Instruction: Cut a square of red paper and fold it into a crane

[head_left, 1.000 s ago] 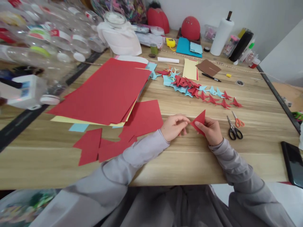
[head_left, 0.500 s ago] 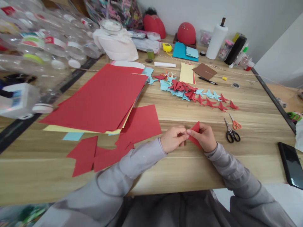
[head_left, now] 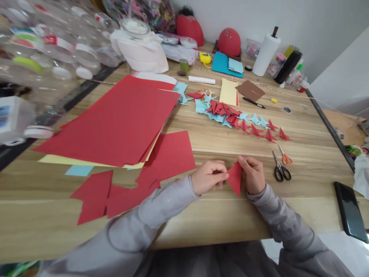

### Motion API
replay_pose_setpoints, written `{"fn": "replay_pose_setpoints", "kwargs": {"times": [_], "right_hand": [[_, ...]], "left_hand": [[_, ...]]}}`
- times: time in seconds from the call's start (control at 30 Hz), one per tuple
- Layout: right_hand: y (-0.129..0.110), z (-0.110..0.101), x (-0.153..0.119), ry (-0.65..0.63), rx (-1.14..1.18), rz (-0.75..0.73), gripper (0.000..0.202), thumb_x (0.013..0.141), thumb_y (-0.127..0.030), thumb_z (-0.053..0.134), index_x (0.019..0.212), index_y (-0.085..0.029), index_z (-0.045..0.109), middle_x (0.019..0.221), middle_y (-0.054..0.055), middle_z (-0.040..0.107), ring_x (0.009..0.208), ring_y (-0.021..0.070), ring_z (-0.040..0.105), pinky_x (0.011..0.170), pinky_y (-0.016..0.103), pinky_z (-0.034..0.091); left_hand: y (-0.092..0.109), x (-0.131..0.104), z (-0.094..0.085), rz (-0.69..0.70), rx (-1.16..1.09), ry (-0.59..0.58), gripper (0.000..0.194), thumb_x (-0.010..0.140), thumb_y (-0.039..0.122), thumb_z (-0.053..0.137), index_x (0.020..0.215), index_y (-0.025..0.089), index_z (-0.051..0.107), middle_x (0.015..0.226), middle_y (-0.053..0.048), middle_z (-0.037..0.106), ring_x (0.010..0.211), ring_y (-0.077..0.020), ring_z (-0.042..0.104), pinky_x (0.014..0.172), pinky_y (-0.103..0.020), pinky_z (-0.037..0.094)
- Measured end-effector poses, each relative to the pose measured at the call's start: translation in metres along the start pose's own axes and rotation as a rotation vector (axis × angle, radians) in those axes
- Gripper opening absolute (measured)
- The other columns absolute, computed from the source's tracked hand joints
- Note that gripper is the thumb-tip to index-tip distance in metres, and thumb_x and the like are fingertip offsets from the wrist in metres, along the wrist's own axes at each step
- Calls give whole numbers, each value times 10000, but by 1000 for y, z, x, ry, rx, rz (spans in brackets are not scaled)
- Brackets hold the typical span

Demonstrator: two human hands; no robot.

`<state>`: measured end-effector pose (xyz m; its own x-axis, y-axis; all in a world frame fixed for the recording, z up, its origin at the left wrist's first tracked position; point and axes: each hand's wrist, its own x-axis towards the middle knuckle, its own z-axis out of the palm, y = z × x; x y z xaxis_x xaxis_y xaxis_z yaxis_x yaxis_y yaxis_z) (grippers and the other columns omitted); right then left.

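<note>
A small folded piece of red paper (head_left: 235, 179), triangular in outline, is held up between my hands just above the table. My left hand (head_left: 210, 176) pinches its left corner between thumb and fingertips. At the upper right edge, the thumb and curled fingers of my right hand (head_left: 253, 174) grip the same paper. Cut red paper pieces (head_left: 96, 196) lie to the left, beside a large stack of red sheets (head_left: 115, 123). Beyond my hands are folded red paper cranes (head_left: 255, 130) and light blue paper cranes (head_left: 255, 119).
Black-handled scissors (head_left: 279, 171) and orange scissors (head_left: 286, 157) lie right of my hands. A phone (head_left: 350, 211) rests at the right edge. Plastic bottles (head_left: 57, 48) crowd the left. A yellow tape measure (head_left: 205, 58) and a white roll (head_left: 266, 54) stand at the back.
The red paper has turned, its point now facing down and more of its face showing. My right thumb has shifted up to its top corner. The camera view has shifted slightly.
</note>
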<state>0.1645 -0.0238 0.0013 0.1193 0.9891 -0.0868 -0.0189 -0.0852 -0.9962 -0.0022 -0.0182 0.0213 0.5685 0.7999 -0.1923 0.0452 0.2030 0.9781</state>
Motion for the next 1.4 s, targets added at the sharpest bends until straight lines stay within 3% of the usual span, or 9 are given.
{"fn": "replay_pose_setpoints", "kwargs": {"times": [0.23,0.47,0.63,0.77,0.97,1.23,1.4], "right_hand": [[1,4,-2,-65,-67,17,344,751,-475,623,614,-160,631,491,-34,483,457,76,379,463,224,351],[-2,10,-8,-277,-43,-19,303,657,-426,727,771,-168,615,700,12,645,619,122,572,588,252,483],[-5,8,-5,-386,-54,47,330,662,-427,721,793,-152,597,604,-7,622,450,86,515,397,207,435],[-5,5,-4,-373,-119,21,319,685,-436,699,772,-144,602,571,-16,602,422,82,507,367,205,445],[-7,1,-6,-310,-244,-19,354,727,-489,641,652,-152,564,422,-43,514,309,62,429,282,173,305],[-7,4,-2,-422,-66,41,350,583,-421,771,722,-144,609,582,-18,611,446,82,534,434,223,479],[-5,2,0,-392,-128,33,342,642,-450,724,674,-140,584,506,-26,583,376,66,496,373,191,408]], "left_hand": [[-4,1,2,29,-35,62,265,731,361,604,626,128,533,653,38,453,431,-50,513,335,-151,382],[-9,8,2,43,-116,199,261,704,360,656,657,125,555,527,42,491,388,-63,507,316,-144,371],[-8,8,1,50,-142,229,273,689,363,680,641,121,564,460,29,528,382,-75,508,323,-156,387],[-7,8,0,35,-123,252,275,704,361,678,623,119,576,420,21,533,367,-73,502,336,-156,391],[-7,10,-1,51,-87,274,258,719,348,675,646,116,588,407,22,537,348,-77,497,339,-172,403],[-7,10,-3,73,-33,313,243,751,326,645,642,123,569,363,38,512,305,-68,464,336,-161,367],[-7,11,-6,46,-64,240,227,725,317,669,666,117,577,385,25,535,326,-84,488,351,-183,408]]}}
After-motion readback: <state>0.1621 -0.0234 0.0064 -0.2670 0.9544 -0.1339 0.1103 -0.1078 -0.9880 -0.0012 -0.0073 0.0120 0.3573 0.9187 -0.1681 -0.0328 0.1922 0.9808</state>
